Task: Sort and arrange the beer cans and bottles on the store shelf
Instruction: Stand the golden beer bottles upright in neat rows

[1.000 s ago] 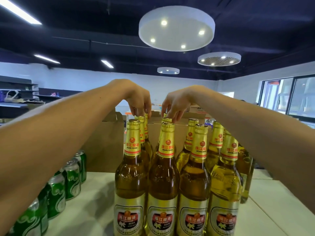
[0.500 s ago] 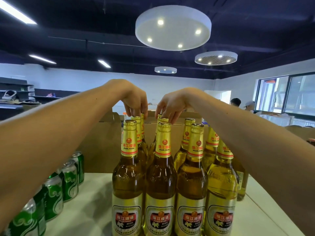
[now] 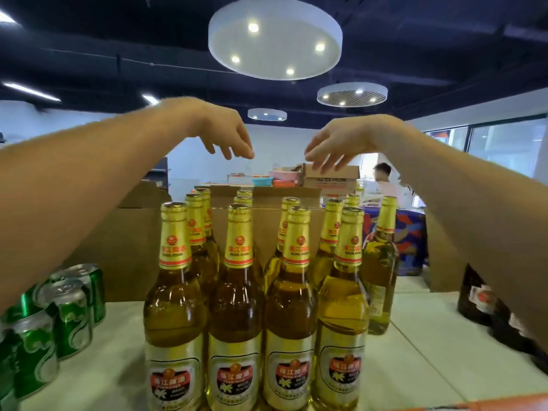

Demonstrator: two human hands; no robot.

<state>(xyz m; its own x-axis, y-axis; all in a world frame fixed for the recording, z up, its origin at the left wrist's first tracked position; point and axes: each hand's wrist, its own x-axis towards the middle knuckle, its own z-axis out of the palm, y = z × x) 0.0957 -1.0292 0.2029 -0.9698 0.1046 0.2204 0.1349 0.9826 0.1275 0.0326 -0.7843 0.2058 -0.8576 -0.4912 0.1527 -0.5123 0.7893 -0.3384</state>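
Several tall amber beer bottles (image 3: 237, 304) with gold foil necks and red labels stand in rows on the pale shelf top (image 3: 415, 360). One more gold-necked bottle (image 3: 381, 271) stands apart at the right of the block. My left hand (image 3: 228, 137) hovers above the back bottles with fingers loosely spread, holding nothing. My right hand (image 3: 335, 146) hangs likewise, well above the caps, empty. Green beer cans (image 3: 68, 315) are lined up at the left edge.
Brown cardboard boxes (image 3: 124, 250) rise right behind the bottles. Dark bottles (image 3: 480, 298) sit at the far right under my right forearm. A person (image 3: 385, 179) and cluttered tables are in the background.
Both hands have let go of the back bottles' caps and risen above them, fingers opening. The camera view has tilted, showing more of the room behind.
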